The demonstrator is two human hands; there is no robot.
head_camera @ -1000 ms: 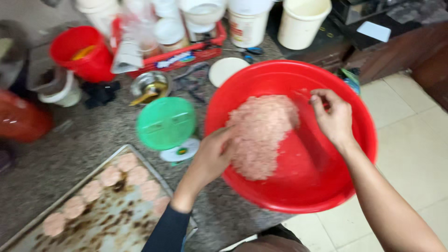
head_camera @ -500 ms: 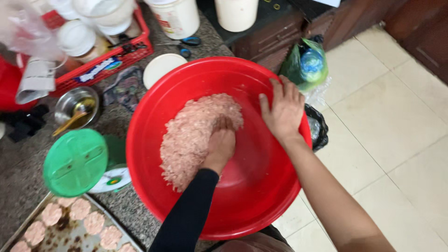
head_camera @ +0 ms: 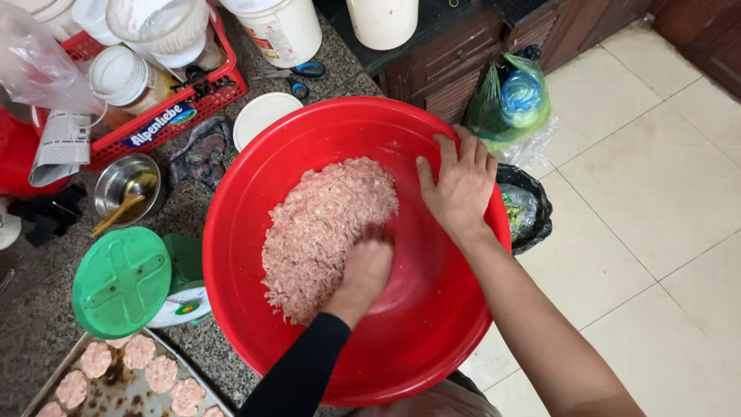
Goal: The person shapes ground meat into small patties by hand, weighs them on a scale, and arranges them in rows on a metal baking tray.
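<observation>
A big red plastic bowl (head_camera: 432, 324) sits at the edge of a granite counter and holds a heap of pink minced meat (head_camera: 324, 224) on its left side. My left hand (head_camera: 364, 270), in a black sleeve, is dug into the right edge of the heap, its fingers curled and buried in the meat. My right hand (head_camera: 459, 185) lies flat on the bowl's inner wall near the far right rim, fingers spread and holding nothing.
A metal tray (head_camera: 116, 398) with several raw patties (head_camera: 140, 351) lies at the lower left. Beside the bowl stand a green-topped kitchen scale (head_camera: 122, 282), a steel bowl with a spoon (head_camera: 123, 189), a red basket (head_camera: 174, 116), a white lid (head_camera: 266, 116) and white buckets (head_camera: 282, 27). Bags (head_camera: 513, 100) sit on the tiled floor to the right.
My left hand has gone from the bowl's left rim into the meat and pushed deeper. My right hand has dropped from the far rim onto the inner wall.
</observation>
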